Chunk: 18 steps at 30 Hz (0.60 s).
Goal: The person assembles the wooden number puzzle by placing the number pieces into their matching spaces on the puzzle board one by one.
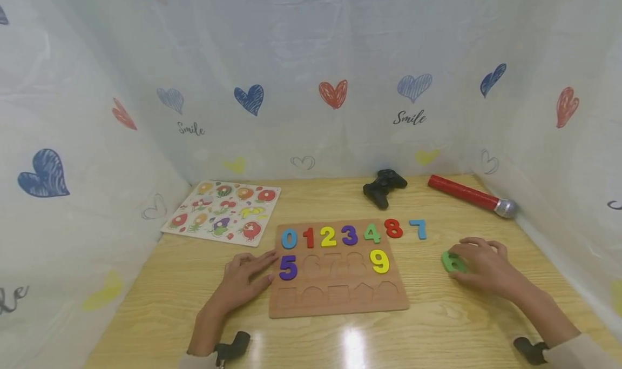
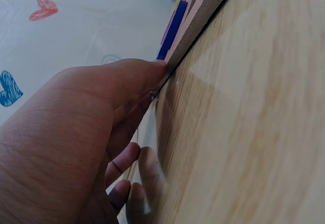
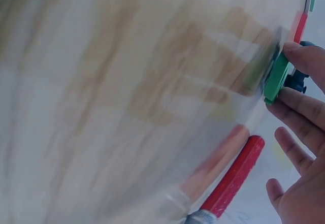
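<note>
A wooden number board [image 1: 340, 304] lies flat with several number pieces on it: 0 to 4 along the top row, then a purple 5 [image 1: 288, 268] and a yellow 9 [image 1: 379, 261] in the second. My left hand [image 1: 245, 282] rests beside the board, its fingertips touching the left edge near the 5; the left wrist view shows the same contact with the board's side [image 2: 203, 18]. To the right of the board, my right hand [image 1: 486, 266] pinches a green number piece [image 3: 277, 79] between thumb and fingers, partly covered, with a round hole showing in the head view.
A red 8 [image 1: 393, 228] and a blue 7 [image 1: 418, 229] lie by the board's upper right corner. Farther back are a black game controller [image 1: 384, 187], a red toy microphone [image 1: 464, 192] and a fruit puzzle board [image 1: 233, 204]. Printed curtains [image 1: 311, 136] surround the table.
</note>
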Tool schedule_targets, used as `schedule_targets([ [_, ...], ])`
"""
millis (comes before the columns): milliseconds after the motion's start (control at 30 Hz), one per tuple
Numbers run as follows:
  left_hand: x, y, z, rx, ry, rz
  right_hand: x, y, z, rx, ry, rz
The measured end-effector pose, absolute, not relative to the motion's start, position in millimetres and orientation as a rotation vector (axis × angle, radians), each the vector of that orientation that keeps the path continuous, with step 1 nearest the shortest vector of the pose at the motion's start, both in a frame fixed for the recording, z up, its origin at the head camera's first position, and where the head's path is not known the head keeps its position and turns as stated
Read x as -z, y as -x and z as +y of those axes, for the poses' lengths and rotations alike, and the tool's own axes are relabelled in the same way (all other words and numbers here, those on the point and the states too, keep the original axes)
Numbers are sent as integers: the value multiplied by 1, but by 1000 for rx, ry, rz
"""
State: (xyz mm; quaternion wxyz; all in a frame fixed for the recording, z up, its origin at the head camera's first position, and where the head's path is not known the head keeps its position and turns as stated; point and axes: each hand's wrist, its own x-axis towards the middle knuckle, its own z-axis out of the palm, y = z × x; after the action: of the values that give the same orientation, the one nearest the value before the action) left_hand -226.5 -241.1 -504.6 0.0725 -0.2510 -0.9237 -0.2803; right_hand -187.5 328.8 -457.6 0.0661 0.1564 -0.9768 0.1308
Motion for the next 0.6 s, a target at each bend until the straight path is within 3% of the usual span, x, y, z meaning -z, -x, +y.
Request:
schedule_targets([
  [600, 503, 226, -241, 833, 722, -2809, 446, 195, 292, -414, -570, -2895],
])
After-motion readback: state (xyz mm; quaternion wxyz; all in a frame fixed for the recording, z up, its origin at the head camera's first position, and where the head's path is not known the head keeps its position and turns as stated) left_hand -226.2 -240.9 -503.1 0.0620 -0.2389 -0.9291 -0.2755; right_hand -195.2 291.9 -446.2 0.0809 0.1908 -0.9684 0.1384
